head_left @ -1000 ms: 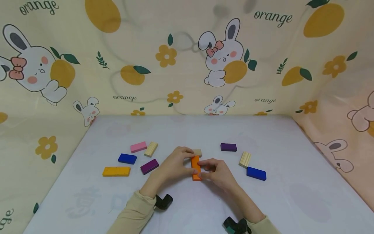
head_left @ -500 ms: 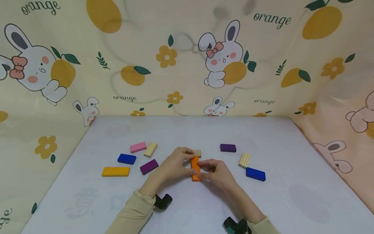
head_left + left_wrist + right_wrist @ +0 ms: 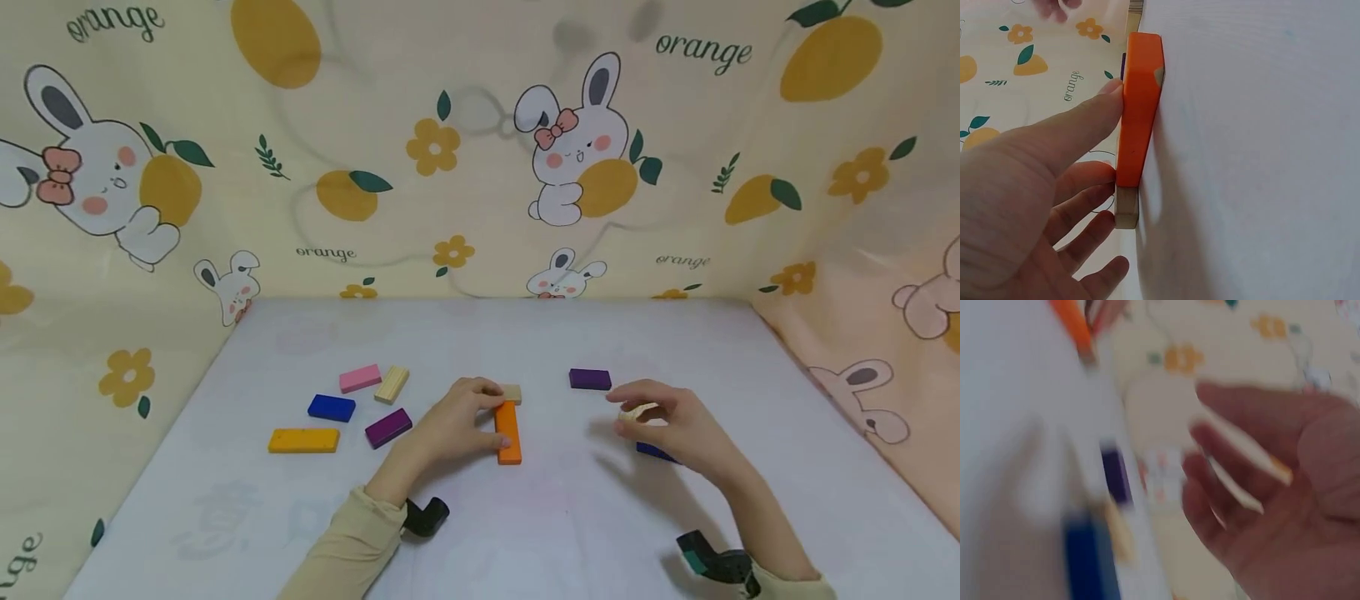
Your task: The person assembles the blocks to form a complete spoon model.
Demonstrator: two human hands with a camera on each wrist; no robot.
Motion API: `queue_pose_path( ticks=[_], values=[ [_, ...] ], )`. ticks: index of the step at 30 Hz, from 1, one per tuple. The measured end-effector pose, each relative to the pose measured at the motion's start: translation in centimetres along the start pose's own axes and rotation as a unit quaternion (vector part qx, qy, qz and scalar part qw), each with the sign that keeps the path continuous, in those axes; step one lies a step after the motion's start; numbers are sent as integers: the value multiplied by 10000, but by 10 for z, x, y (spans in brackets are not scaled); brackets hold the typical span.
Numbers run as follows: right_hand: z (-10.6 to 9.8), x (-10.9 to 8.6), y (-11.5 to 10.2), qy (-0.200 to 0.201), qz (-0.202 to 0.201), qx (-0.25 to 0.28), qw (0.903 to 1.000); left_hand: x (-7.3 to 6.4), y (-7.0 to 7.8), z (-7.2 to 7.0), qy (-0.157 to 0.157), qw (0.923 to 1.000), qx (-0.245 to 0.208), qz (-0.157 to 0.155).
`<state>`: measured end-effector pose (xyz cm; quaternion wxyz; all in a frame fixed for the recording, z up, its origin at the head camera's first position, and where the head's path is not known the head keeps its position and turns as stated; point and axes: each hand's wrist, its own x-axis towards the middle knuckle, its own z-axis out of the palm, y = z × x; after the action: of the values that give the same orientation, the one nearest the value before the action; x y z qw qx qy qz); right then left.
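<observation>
My left hand [image 3: 456, 425] rests its thumb and fingertips along one side of an orange block [image 3: 508, 429], the fingers relaxed rather than wrapped round it. At the far end of that block lies a small plain wooden block [image 3: 512, 392]; both show in the left wrist view, the orange block [image 3: 1140, 109] nearer the thumb. My right hand [image 3: 667, 421] hovers with fingers parted above a ridged wooden block [image 3: 633, 412] and a blue block [image 3: 656, 452], partly covering both. In the right wrist view nothing lies between its fingers, and the blue block [image 3: 1088, 556] is below them.
On the left of the white table lie a yellow block [image 3: 303, 441], a blue block [image 3: 332, 407], a pink block [image 3: 360, 378], a ridged wooden block [image 3: 392, 385] and a purple block [image 3: 388, 428]. A dark purple block [image 3: 589, 379] lies right of centre. Patterned cloth [image 3: 480, 192] rises behind.
My right hand has let go of the orange block and moved right, over the ridged wooden and blue blocks. The left hand stays at the orange block.
</observation>
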<state>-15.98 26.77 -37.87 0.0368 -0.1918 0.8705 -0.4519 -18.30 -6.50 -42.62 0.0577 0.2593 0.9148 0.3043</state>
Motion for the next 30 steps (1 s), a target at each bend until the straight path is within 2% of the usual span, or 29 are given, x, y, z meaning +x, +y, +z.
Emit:
queue_pose_path(
  ticks=[5,10,16,20,24,30],
  values=[
    [-53,-7,38,-959,-336,-496,9936,4,0,0,3,9999,119,-11],
    [-82,-10,64,-1464,-430,-588,9865,7,0,1,0,9999,93,59],
    [-86,-9,74,-2121,-738,-494,9732,3,0,2,-18,9999,83,-53],
    [-88,-11,78,-2366,-879,-366,9669,2,-1,3,-9,10000,23,3],
    [-86,-10,82,-2570,-752,-235,9632,3,0,3,-10,10000,-10,72],
    [-78,-3,85,-2708,-527,-498,9599,4,0,1,-23,10000,46,28]
  ],
)
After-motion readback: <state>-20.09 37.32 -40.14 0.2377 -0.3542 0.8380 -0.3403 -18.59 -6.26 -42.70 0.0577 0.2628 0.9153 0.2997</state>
